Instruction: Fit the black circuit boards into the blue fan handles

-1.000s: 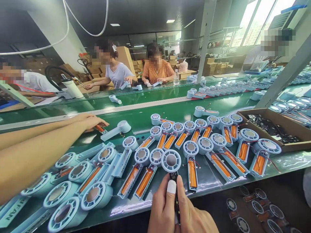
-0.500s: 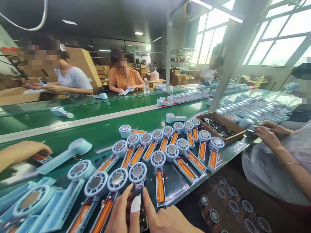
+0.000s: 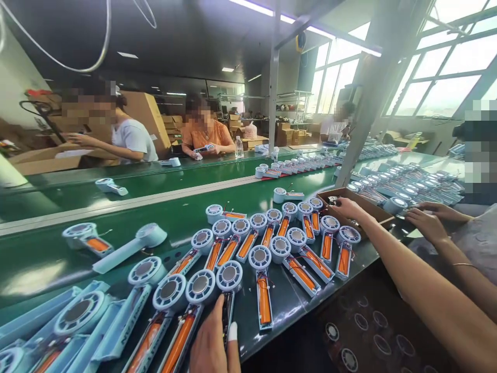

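My left hand [image 3: 215, 339], its thumb tip wrapped in white, grips the handle of a light blue handheld fan [image 3: 229, 277] at the bench's near edge. The fan has a round slotted head with a metal disc; dark parts show in its handle, partly hidden by my fingers. My right hand [image 3: 347, 208] reaches out over a cardboard box [image 3: 375, 204], fingers pinched on a small black-and-silver part [image 3: 333, 200]. Beside my left hand lies an opened fan [image 3: 201, 287] with an orange battery in its handle.
Several opened fans [image 3: 260, 257] crowd the green bench. Light blue handle shells [image 3: 120, 324] lie at the left. A slanted post [image 3: 355, 150] rises behind the box. A co-worker's hands [image 3: 429, 220] are close on the right; other people sit across the bench.
My right hand has left the fan and moved right to the box. My left hand stays on the fan. A co-worker's hand at far left is gone; an opened fan lies there.
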{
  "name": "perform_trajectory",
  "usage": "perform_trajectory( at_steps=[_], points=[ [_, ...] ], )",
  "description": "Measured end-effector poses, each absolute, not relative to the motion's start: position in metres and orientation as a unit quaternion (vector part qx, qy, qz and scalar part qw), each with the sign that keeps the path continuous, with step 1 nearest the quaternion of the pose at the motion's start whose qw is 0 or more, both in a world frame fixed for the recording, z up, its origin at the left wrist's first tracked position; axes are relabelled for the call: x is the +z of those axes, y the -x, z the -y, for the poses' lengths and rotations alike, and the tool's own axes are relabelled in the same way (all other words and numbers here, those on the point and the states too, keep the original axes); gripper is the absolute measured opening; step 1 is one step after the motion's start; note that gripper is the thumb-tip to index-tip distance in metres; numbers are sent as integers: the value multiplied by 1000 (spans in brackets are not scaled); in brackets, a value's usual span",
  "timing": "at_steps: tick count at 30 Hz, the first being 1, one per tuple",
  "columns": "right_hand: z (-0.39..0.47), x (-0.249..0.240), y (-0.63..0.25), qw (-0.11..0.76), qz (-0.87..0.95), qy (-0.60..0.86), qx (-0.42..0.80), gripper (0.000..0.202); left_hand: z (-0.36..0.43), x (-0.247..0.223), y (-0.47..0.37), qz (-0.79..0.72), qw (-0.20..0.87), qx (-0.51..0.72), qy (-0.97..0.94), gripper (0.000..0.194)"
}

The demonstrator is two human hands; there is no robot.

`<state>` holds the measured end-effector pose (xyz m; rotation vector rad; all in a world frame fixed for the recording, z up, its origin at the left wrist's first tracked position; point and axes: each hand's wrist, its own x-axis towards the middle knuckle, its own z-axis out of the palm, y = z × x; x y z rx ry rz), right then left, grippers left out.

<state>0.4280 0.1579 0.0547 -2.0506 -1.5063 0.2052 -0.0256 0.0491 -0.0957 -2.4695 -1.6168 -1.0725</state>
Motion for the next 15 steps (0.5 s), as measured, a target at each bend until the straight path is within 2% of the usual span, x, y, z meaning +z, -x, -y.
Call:
perform_trajectory(
  at_steps=[4, 9, 12, 15],
  points=[
    [-165, 45, -434, 292, 495, 815, 68, 25, -44, -87, 28, 525, -2, -336, 782, 51],
    [-147, 66, -425, 347, 454, 820, 23, 38, -32, -66, 27, 570, -61, -359, 736, 54],
    [-114, 82, -388, 405, 476, 780, -14, 39, -21, -50, 27, 545, -31, -386, 744, 52],
    [-71, 85, -316, 438, 561, 702, 18, 38, -7, -34, 8, 525, -41, -450, 721, 40]
  ],
)
